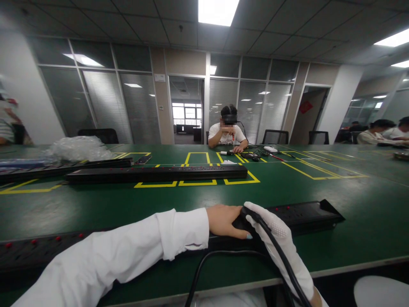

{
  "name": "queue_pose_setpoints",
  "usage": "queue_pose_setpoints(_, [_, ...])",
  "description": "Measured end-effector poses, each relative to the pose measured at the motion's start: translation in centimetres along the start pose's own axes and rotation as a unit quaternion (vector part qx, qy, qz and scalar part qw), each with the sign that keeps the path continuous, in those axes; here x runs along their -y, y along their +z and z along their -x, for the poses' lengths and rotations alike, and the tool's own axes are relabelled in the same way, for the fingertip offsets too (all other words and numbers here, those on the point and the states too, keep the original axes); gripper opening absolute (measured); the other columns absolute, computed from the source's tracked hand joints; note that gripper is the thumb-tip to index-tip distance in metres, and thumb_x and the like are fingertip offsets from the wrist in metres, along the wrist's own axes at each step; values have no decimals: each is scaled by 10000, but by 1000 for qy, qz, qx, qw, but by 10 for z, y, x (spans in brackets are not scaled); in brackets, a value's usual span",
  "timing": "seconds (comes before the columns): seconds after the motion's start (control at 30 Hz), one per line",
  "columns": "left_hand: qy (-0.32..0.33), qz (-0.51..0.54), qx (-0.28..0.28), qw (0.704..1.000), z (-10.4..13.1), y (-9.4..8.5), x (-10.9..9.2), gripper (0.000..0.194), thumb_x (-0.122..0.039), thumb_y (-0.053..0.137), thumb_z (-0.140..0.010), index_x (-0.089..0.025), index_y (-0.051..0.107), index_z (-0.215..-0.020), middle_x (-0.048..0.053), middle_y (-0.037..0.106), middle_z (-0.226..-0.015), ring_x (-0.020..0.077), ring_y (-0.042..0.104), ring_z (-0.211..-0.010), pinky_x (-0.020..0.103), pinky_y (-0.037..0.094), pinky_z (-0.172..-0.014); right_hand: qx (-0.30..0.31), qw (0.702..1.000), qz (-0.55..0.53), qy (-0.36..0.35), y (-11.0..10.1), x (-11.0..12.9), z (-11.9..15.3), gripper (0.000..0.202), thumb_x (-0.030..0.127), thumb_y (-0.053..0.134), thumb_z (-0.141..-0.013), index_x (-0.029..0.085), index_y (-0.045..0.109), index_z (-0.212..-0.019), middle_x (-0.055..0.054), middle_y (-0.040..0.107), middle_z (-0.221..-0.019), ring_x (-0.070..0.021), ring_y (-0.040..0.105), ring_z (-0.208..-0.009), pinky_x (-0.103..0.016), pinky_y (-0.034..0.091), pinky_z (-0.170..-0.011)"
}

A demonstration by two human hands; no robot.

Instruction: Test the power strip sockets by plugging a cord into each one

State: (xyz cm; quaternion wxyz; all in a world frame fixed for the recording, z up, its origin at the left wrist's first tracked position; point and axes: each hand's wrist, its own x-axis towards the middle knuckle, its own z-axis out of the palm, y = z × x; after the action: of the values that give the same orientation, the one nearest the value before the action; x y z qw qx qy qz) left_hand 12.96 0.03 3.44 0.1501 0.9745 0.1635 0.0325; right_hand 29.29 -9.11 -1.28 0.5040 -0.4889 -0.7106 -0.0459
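A long black power strip (pixel 306 215) with red switches lies along the near side of the green table, running behind my forearm. My bare left hand (pixel 225 219), in a white sleeve, closes over the strip, thumb on the near side; its fingertips are partly hidden. Against it, my white-gloved right hand (pixel 271 224) grips a black plug (pixel 247 213) at the strip's top. The plug's thick black cable (pixel 279 251) runs down over the glove toward me. Whether the plug sits fully in a socket is hidden by the hands.
A second black power strip (pixel 159 172) lies across yellow tape outlines. Clear plastic wrap (pixel 79 149) is heaped at the left. Across the table (pixel 351 204) sits a person (pixel 228 132) near cables and small tools. A loop of cable (pixel 204 260) hangs over the near edge.
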Motion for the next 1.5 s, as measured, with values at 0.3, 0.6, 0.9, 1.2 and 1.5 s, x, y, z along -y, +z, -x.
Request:
queue_pose_setpoints(0.3, [-11, -14, -3, 1000, -1, 2, 0, 689, -701, 366, -670, -240, 347, -1182, 74, 542, -1141, 278, 558, -949, 391, 437, -803, 23, 994, 53, -97, -6, 5, -4, 358, 181, 520, -788, 260, 529, -1137, -26, 560, -1137, -179, 527, -1034, -301, 449, -891])
queue_pose_setpoints(0.6, [-20, -7, 6, 1000, -3, 1, -1, 681, -696, 386, -667, -236, 379, -1169, 60, 535, -1158, 263, 537, -997, 368, 413, -847, 50, 997, -2, -53, 0, 3, -5, 357, 211, 495, -808, 245, 497, -1164, -36, 523, -1183, -184, 491, -1080, -321, 415, -935])
queue_pose_setpoints(0.9, [-19, -1, 7, 1000, -3, -2, -5, 700, -687, 389, -671, -241, 335, -1207, 72, 524, -1175, 275, 538, -993, 378, 409, -831, -67, 982, -144, 100, -12, 8, -18, 314, 310, 429, -839, 230, 502, -1133, -39, 559, -1131, -173, 558, -979, -312, 468, -866])
queue_pose_setpoints(1.2, [-33, -4, 5, 999, -3, -1, -3, 734, -727, 369, -641, -245, 354, -1194, 78, 535, -1154, 280, 543, -974, 376, 418, -806, -29, 989, -84, 122, -58, -3, -19, 329, 376, 425, -826, 248, 524, -1113, -22, 574, -1105, -174, 553, -980, -339, 458, -870])
queue_pose_setpoints(1.5, [-27, -8, 6, 1000, -3, -2, -4, 725, -721, 368, -648, -247, 347, -1197, 77, 532, -1156, 272, 550, -961, 365, 423, -796, 61, 991, -38, 113, -49, -2, -18, 311, 364, 454, -809, 219, 577, -1055, -45, 592, -1083, -181, 563, -968, -324, 458, -875])
